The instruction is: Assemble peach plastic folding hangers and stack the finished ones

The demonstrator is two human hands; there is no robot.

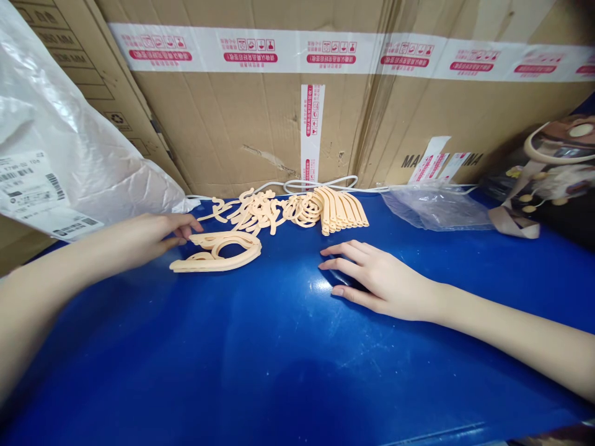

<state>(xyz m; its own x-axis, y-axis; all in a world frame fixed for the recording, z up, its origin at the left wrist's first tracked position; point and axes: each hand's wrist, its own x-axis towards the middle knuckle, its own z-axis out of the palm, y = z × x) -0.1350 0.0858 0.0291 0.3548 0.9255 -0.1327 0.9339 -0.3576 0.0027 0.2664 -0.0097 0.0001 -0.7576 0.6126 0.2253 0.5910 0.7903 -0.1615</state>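
- The folded cream hanger [223,263] lies flat on the blue counter [232,347], just beside the left hand [155,234], on the side toward the counter's middle; its upper end sits right by the bent fingertips.
- The left grip is loosely curled, thumb and fingers close together — whether the tips touch the hanger or a loose piece behind it, I cannot tell.
- The right hand [385,279] hovers over or rests on the counter, palm down, with its grip relaxed and unfilled, fingers spread and pointing left; the folded hanger is well apart from it.
- Behind the folded hanger, a tangled heap of cream hooks [260,210] spreads across the counter, its left end near the left fingertips.
- Next to that heap, cream rings [304,209] lie bunched together, with a neat row of curved cream arms [341,214] touching or close against them — this row is just beyond the right hand's fingers.
- A white cable [274,184] loops behind the pieces, along the foot of the taped cardboard box [246,124].
- A clear plastic bag [432,207] lies behind the right hand; a white parcel [93,155] leans at far left.
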